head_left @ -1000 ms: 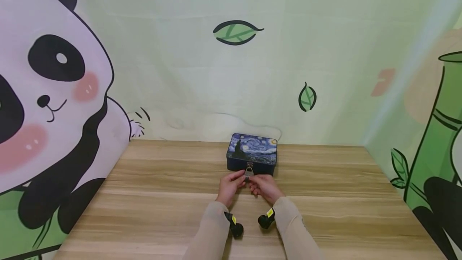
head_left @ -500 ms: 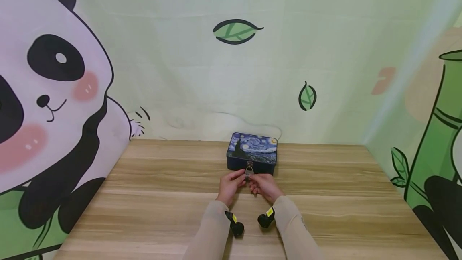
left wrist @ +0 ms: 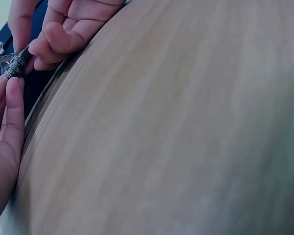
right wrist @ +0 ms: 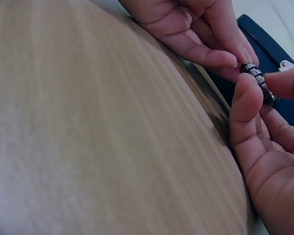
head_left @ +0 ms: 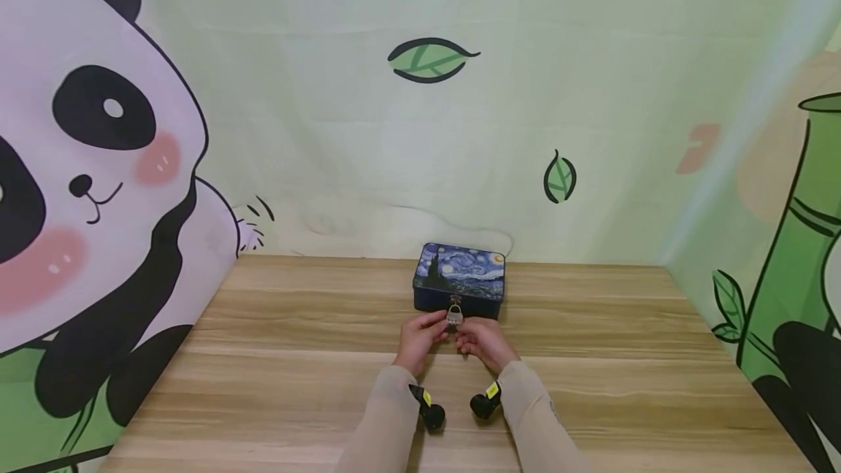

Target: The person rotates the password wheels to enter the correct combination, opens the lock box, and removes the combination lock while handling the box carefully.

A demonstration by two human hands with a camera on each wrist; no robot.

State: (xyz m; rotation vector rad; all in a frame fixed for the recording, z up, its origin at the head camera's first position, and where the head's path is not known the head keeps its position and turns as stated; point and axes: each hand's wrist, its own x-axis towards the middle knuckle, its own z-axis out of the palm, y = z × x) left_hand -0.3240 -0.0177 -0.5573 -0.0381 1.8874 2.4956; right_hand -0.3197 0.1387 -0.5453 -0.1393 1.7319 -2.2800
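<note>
A small silver combination padlock point(head_left: 454, 319) with number dials hangs by its shackle at the front clasp point(head_left: 455, 300) of a dark blue tin box point(head_left: 427, 301). The box lid carries a swirling blue night-sky picture. My left hand point(head_left: 417, 341) pinches one end of the padlock between thumb and finger. From the other side, my right hand point(head_left: 486, 340) pinches the opposite end, its fingertips right at the dials. In the right wrist view, the dial rings point(right wrist: 257, 73) show between both hands' fingertips; part of the lock body is hidden behind them.
The box stands near the back of a wood-grain table point(head_left: 296, 371). Behind it hangs a pale green backdrop point(head_left: 315, 130) with a panda and leaves, and a thin cord point(head_left: 453, 222) lies against it. Black wrist devices point(head_left: 431, 415) are strapped over beige sleeves.
Both hands stay at the padlock with tiny finger movements. More of the padlock's face shows between the fingertips now. The box has not moved.
</note>
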